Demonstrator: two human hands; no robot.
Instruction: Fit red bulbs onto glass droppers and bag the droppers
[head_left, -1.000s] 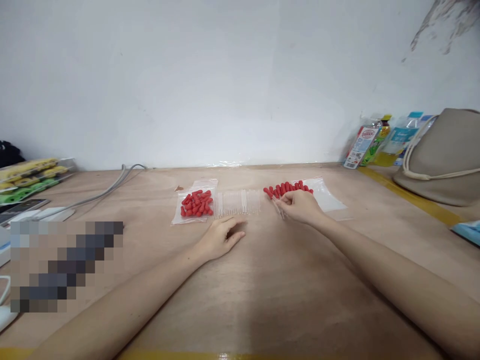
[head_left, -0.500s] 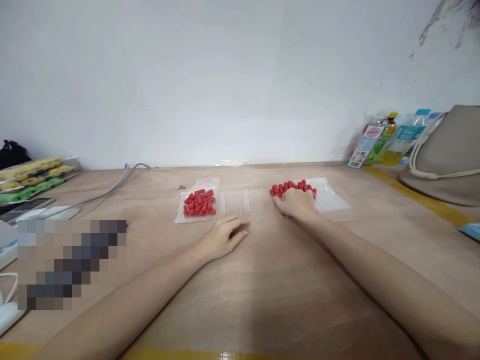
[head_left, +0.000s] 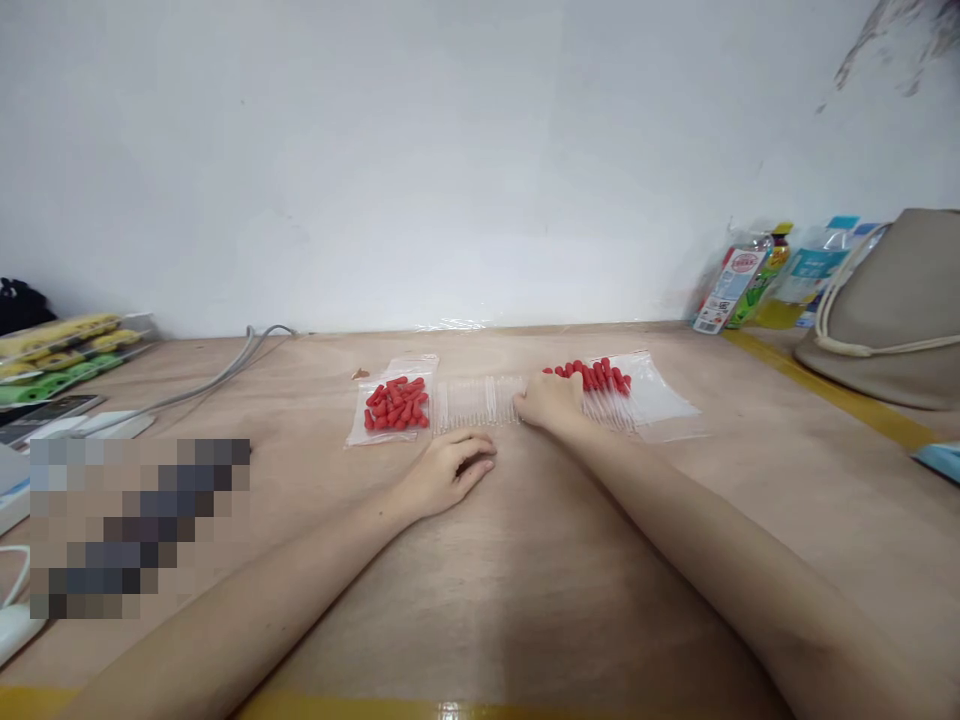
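Eyeing the clear tubes (head_left: 490,400), right hand (head_left: 553,400) at the right end of the row.
They're lined up on the table (head_left: 480,590), long axis pointing away from me, so my right's nearest. Its fingers are bunched; can't tell if they've got one. Left hand (head_left: 448,470) rests loosely open just this side, red bulbs (head_left: 397,408) beyond on the left.

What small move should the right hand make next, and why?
Perhaps pinch one of the slim, transparent tubes and lift it: the bare right hand is at their row's right end, though whether it grips one is hidden.
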